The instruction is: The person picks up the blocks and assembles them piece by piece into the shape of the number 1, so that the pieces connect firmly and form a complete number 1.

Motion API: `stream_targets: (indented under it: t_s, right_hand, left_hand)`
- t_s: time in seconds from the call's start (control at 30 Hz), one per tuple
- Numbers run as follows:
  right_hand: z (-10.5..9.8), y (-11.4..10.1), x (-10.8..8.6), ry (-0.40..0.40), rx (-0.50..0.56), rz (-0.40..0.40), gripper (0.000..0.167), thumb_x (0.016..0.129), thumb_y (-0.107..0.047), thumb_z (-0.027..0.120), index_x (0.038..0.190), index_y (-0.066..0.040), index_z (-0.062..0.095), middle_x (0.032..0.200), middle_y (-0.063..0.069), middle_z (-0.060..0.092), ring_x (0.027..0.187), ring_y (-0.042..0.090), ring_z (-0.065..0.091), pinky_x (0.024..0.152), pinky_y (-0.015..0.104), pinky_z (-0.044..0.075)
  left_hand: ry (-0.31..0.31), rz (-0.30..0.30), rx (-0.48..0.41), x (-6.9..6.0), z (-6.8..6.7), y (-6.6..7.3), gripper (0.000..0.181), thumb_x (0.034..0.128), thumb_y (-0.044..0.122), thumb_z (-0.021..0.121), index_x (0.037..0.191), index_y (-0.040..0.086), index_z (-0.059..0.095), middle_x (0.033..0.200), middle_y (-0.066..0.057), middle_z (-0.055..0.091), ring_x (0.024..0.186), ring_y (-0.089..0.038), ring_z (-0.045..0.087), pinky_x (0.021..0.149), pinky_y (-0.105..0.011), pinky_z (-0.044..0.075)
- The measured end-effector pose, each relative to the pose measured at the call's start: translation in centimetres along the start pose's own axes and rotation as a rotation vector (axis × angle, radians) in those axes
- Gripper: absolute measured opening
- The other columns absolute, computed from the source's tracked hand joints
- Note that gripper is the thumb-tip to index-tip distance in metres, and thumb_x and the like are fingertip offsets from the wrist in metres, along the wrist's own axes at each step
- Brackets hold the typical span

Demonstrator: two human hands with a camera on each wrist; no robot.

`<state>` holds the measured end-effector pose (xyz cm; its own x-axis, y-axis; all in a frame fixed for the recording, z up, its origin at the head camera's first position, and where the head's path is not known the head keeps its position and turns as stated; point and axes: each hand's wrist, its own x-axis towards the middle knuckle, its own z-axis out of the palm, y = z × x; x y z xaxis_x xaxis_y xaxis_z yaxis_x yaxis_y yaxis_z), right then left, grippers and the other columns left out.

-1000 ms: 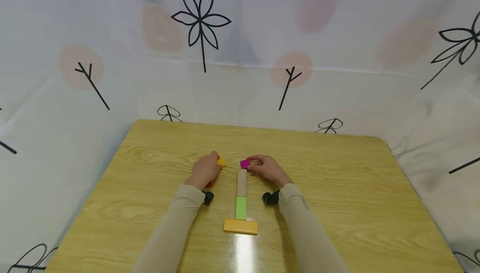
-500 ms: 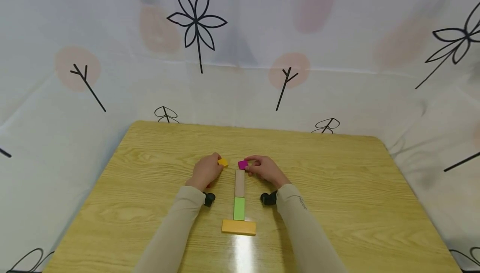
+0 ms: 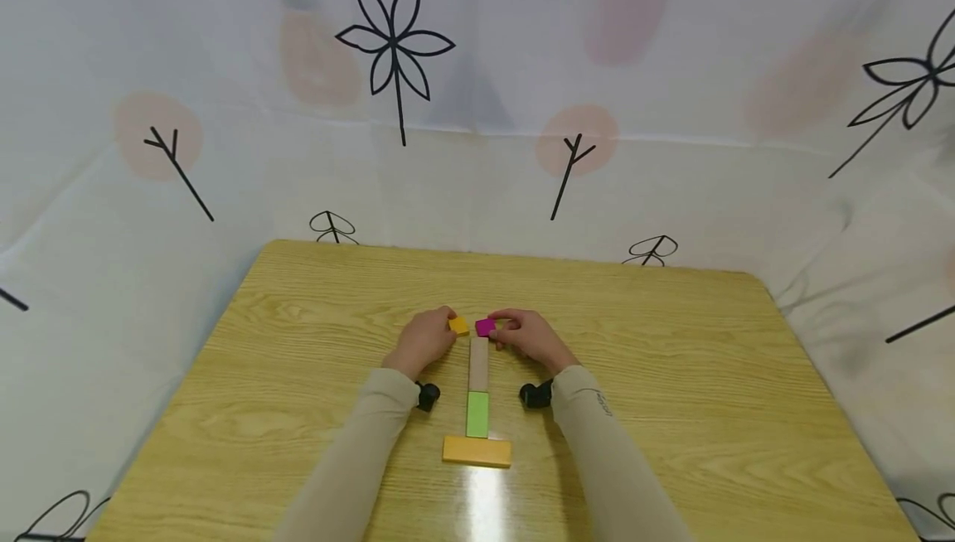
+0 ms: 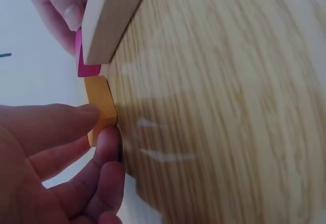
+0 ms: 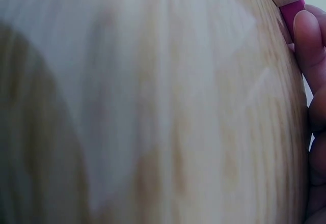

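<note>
My left hand (image 3: 422, 341) pinches a small yellow-orange block (image 3: 458, 326) between thumb and fingers. In the left wrist view this yellow-orange block (image 4: 102, 95) sits low over the wood, close to the magenta block (image 4: 86, 66). My right hand (image 3: 530, 338) holds that magenta block (image 3: 486, 327) at the far end of a plain wooden block (image 3: 479, 364). Nearer to me, a green block (image 3: 477, 414) continues the line. Across its near end lies a long orange block (image 3: 477, 452). Only part of the magenta block (image 5: 291, 14) shows in the right wrist view.
The blocks lie on a wood-grain table (image 3: 642, 409) with rounded far corners. Behind it hangs a pale cloth (image 3: 477, 177) with drawn flowers and twigs. A black wrist camera (image 3: 428, 396) sits at the left cuff, another wrist camera (image 3: 535, 395) at the right.
My left hand has moved right with the yellow-orange block, closer to the magenta one. The right hand stays about where it was. A red block glimpsed by the left wrist is now out of sight.
</note>
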<state>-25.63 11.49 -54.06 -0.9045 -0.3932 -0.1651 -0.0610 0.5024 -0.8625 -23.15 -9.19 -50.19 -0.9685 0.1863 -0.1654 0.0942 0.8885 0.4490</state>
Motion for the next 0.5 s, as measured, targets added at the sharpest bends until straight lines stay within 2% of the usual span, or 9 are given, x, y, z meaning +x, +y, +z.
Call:
stream_targets:
  t_s: [0.27,0.5]
  right_hand:
    - [-0.05,-0.19,0.0,-0.002,0.013,0.012,0.034,0.084,-0.031,0.062,0.115,-0.021,0.057,0.071,0.003,0.064,0.044,0.013,0.035,0.045,0.024,0.031]
    - [-0.07,-0.27,-0.04,0.0,0.021,0.021,0.037,0.083,-0.031,0.063,0.118,-0.02,0.055,0.071,0.003,0.064,0.044,0.013,0.035,0.044,0.024,0.031]
  left_hand:
    - [-0.007,0.016,-0.014,0.06,0.07,0.5,0.031,0.0862,0.016,0.055,0.117,0.01,0.054,0.09,-0.001,0.06,0.08,-0.016,0.055,0.07,-0.033,0.044]
    - [-0.013,0.032,-0.008,0.19,0.25,0.71,0.032,0.0855,0.015,0.056,0.118,0.012,0.054,0.084,0.002,0.057,0.074,-0.013,0.052,0.067,-0.031,0.043]
